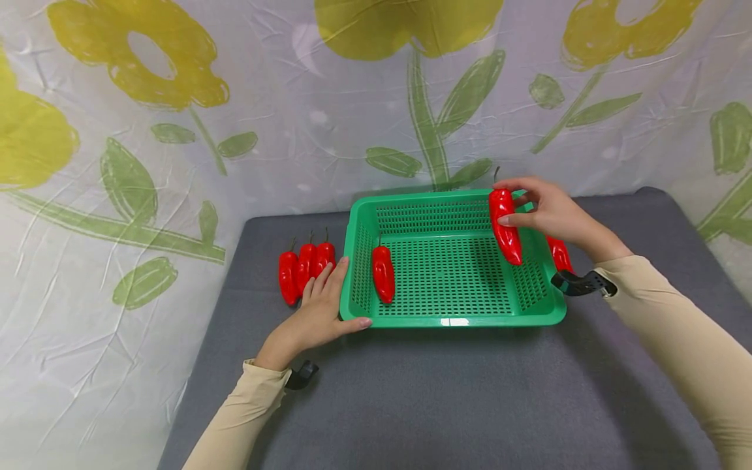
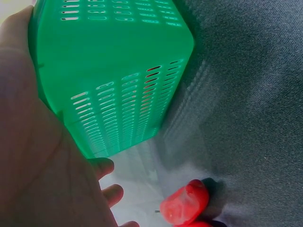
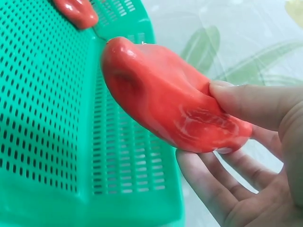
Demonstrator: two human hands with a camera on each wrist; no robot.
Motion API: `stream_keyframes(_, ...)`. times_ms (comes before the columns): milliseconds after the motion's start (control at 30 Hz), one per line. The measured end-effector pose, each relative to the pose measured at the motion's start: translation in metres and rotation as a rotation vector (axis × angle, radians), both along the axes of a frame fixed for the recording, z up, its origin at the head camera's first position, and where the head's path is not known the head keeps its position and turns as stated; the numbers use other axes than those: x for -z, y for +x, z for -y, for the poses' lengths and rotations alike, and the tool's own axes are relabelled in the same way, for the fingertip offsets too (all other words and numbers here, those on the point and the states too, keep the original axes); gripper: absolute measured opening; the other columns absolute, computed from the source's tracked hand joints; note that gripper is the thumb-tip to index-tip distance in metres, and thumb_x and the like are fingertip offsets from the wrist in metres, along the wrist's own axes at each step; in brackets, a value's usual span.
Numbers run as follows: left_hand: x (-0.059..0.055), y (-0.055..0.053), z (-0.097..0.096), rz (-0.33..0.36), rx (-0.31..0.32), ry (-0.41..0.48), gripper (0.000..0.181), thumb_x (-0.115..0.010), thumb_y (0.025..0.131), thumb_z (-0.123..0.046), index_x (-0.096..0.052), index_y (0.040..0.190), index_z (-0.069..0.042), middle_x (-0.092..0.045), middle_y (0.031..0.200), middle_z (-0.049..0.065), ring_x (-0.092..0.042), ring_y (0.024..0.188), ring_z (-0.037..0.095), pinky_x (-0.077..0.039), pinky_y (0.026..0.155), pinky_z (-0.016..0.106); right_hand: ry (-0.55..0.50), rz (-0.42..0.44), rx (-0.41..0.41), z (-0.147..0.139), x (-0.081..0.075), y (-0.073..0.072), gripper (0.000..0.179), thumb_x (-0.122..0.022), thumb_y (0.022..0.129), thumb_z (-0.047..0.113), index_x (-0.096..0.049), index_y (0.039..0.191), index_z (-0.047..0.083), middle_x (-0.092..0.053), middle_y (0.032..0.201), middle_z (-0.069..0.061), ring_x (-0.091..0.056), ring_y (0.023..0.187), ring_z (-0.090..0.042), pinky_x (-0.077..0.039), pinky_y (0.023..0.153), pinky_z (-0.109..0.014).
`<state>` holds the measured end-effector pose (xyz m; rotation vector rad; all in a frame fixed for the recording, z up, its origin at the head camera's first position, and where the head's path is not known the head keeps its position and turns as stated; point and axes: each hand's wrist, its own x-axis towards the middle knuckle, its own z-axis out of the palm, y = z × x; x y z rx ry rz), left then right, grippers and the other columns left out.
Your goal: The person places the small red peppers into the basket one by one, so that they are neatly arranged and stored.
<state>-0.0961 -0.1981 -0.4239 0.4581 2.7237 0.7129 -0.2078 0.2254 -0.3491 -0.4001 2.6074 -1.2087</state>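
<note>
Over the right end of a green plastic basket [image 1: 452,322], my right hand [image 1: 549,212] pinches a glossy red chili pepper [image 1: 505,228] between thumb and fingers, its stem pointing up and away. The right wrist view shows this pepper [image 3: 161,99] closely, above the perforated basket floor. My left hand [image 1: 317,313] rests on the basket's left rim, fingers extended and thumb along the front corner. Inside the basket, toward the left, lies another red pepper [image 1: 384,274]. In the left wrist view my palm [image 2: 42,142] lies against the basket's outer wall [image 2: 113,56].
Left of the basket, three red peppers [image 1: 288,277] lie side by side on the grey cloth [image 1: 446,398], close to my left fingers. Another red pepper [image 1: 559,254] is at the basket's right side, partly hidden by my right arm. A flower-patterned curtain [image 1: 282,130] hangs behind.
</note>
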Motion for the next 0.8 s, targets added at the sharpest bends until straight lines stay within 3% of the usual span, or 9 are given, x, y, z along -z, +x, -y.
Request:
stream_keyframes(267, 0.0, 0.0, 0.0, 0.002, 0.003, 0.002, 0.118, -0.071, 0.08, -0.06, 0.008, 0.16, -0.021, -0.008, 0.168, 0.004, -0.002, 0.154, 0.034, -0.003, 0.12, 0.066, -0.03, 0.028, -0.043, 0.017, 0.002, -0.003, 0.06, -0.072, 0.091, 0.02, -0.047, 0.145, 0.017, -0.048, 0.144, -0.012, -0.053, 0.121, -0.036, -0.053, 0.078, -0.037)
stream_keyframes(800, 0.001, 0.0, 0.001, 0.003, 0.004, -0.008, 0.118, -0.07, 0.081, -0.062, 0.01, 0.159, -0.023, -0.007, 0.168, 0.002, -0.001, 0.155, 0.033, -0.002, 0.121, 0.064, -0.085, 0.04, -0.08, 0.054, 0.016, -0.009, 0.057, -0.071, 0.09, 0.014, -0.049, 0.143, 0.013, -0.049, 0.144, -0.012, -0.055, 0.114, -0.036, -0.052, 0.074, -0.036)
